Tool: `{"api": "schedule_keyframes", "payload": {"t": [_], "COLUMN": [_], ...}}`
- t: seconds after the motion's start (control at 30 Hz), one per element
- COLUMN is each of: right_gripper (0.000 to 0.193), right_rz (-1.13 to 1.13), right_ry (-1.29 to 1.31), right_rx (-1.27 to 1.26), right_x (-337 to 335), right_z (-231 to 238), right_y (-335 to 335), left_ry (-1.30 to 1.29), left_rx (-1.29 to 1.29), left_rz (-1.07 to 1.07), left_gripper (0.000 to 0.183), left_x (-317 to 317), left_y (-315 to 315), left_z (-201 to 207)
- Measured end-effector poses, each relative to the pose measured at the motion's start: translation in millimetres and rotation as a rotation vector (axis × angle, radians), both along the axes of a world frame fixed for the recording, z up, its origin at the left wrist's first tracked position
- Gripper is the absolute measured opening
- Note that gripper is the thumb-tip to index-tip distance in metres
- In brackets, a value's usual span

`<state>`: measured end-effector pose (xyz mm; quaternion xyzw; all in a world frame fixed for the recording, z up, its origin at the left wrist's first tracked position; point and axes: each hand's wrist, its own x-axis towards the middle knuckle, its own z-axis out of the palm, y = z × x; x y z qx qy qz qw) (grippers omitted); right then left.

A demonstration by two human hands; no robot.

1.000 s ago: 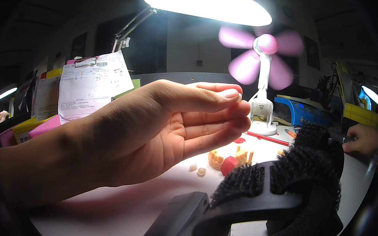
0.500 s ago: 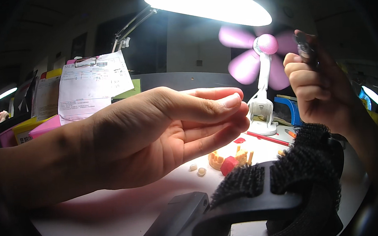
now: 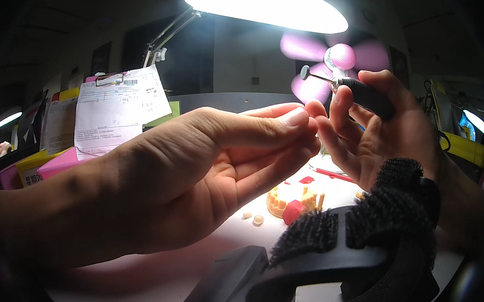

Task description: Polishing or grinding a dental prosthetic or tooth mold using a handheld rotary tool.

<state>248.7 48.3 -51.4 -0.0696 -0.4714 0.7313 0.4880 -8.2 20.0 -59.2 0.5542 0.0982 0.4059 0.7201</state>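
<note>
My left hand (image 3: 199, 170) is held out at mid-picture with thumb and fingertips pressed together in a pinch. Whatever lies between those tips is hidden. In my right hand (image 3: 387, 128) is a dark rotary handpiece (image 3: 366, 96), gripped between thumb and fingers, with a small grey disc (image 3: 305, 73) on its thin shank pointing up and left. The right fingertips meet the left ones, while the disc stays above and apart from them. Below on the white table (image 3: 167, 283) sits a yellowish dental model (image 3: 277, 203), a red lump (image 3: 293, 211) at its front and small tooth-coloured pieces (image 3: 258, 220) beside it.
A bright lamp (image 3: 266, 6) hangs overhead, and a pink fan (image 3: 342, 56) spins behind my hands. Papers on a clipboard (image 3: 107, 115) stand at the left above pink and yellow bins (image 3: 57, 165). A black bristly strap and frame (image 3: 341, 239) block the lower right. A red pencil (image 3: 332, 173) lies behind.
My right hand has swung left and turned over, bringing the handpiece and its disc into view, and its fingertips now meet the left hand. The left hand has barely moved.
</note>
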Motion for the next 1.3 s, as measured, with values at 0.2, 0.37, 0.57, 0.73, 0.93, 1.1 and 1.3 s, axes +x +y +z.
{"api": "schedule_keyframes", "payload": {"t": [0.2, 0.37, 0.57, 0.73, 0.93, 1.1, 1.3], "right_gripper": [0.036, 0.036, 0.041, 0.044, 0.043, 0.043, 0.04], "right_rz": [-0.073, -0.041, -0.013, 0.007, 0.067, 0.086, 0.067], "right_ry": [0.118, 0.15, 0.173, 0.146, 0.172, 0.162, 0.178], "right_rx": [-0.043, -0.193, -0.27, -0.228, -0.275, -0.278, -0.28], "right_x": [-9.7, -11.3, -6.5, -11.5, -17.0, -17.6, -11.5], "right_z": [-15.6, -11.3, -9.6, -9.8, -12.0, -9.6, -10.6], "right_y": [-10.4, -10.2, -8.4, -2.3, -22.7, -27.9, -0.8], "left_ry": [0.013, -0.005, -0.025, -0.046, -0.024, -0.012, -0.024], "left_rx": [0.052, 0.081, 0.077, 0.055, 0.056, 0.074, 0.059], "left_rz": [0.045, 0.054, -0.021, -0.002, 0.018, 0.046, 0.016], "left_gripper": [0.046, 0.045, 0.045, 0.046, 0.044, 0.043, 0.043], "left_x": [-1.6, -1.2, 1.0, -3.2, 0.0, 1.7, -0.7], "left_y": [-4.8, -4.7, -3.7, -8.1, -7.7, -7.6, -2.2], "left_z": [0.4, 0.9, 1.8, 0.6, 2.5, 2.6, 3.4]}}
